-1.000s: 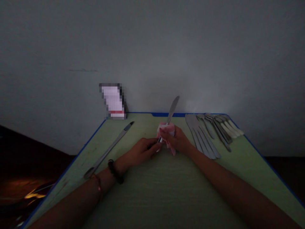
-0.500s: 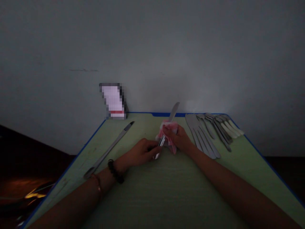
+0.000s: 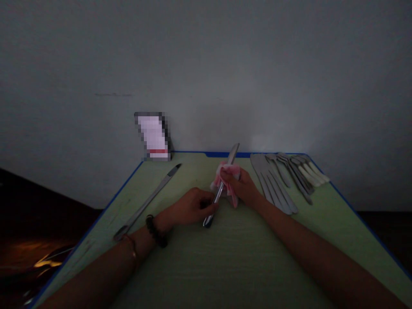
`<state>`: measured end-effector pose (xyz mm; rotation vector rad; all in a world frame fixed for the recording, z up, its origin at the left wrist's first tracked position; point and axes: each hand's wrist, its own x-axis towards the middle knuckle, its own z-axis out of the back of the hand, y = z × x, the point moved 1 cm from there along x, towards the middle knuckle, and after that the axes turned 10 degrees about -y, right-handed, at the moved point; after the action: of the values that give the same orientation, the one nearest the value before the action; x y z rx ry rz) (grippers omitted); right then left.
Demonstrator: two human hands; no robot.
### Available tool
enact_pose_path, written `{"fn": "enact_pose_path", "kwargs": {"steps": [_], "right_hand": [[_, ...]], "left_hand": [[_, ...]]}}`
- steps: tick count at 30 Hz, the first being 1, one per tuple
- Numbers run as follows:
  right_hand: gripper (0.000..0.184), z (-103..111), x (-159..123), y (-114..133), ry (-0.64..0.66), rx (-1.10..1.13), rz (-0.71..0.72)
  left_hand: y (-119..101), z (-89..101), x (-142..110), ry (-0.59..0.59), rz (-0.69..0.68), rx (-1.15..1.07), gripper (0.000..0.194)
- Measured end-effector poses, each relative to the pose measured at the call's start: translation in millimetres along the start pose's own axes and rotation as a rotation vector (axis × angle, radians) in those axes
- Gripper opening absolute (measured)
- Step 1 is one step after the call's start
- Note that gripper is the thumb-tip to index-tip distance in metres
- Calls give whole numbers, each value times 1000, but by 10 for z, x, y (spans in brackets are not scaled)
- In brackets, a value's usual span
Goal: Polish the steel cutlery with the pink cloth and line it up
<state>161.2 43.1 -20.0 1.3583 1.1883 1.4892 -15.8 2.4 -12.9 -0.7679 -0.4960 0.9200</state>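
A shiny table knife (image 3: 218,194) slants over the middle of the table, its blade pointing away from me. My left hand (image 3: 196,206) is closed on the lower handle, fingers and thumb pinching it. Around the knife's middle a pink and white cloth (image 3: 229,185) is wrapped, and my right hand (image 3: 242,185) is closed on that cloth with the thumb on top. The blade's tip sticks out beyond the cloth. Left of my left hand lies a separate long metal utensil (image 3: 148,199), flat on the table, its near end close to my forearm.
Right of my right hand, several table knives (image 3: 273,189) lie side by side. Beside them are metal spoons (image 3: 294,176) and white-handled cutlery (image 3: 310,169). A blurred phone-like device (image 3: 152,135) leans on the wall (image 3: 206,64). The pale green table (image 3: 206,262) has blue edging.
The knife has slid toward me through the cloth, so more handle shows below my left hand and less blade beyond the cloth. My right hand has barely moved.
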Motion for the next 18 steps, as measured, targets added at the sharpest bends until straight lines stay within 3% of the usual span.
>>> {"fn": "enact_pose_path", "kwargs": {"steps": [4,12,18], "right_hand": [[36,-21,-18,44,63,18,-37],[33,-38,-35,18,129,40,-67],[34,-49,-21,3,2,184,-177]], "left_hand": [[-19,16,1,-9,-32,-28,20],[4,28,38,-21,11,-8,38],[31,31,11,32,1,-4,37]]}}
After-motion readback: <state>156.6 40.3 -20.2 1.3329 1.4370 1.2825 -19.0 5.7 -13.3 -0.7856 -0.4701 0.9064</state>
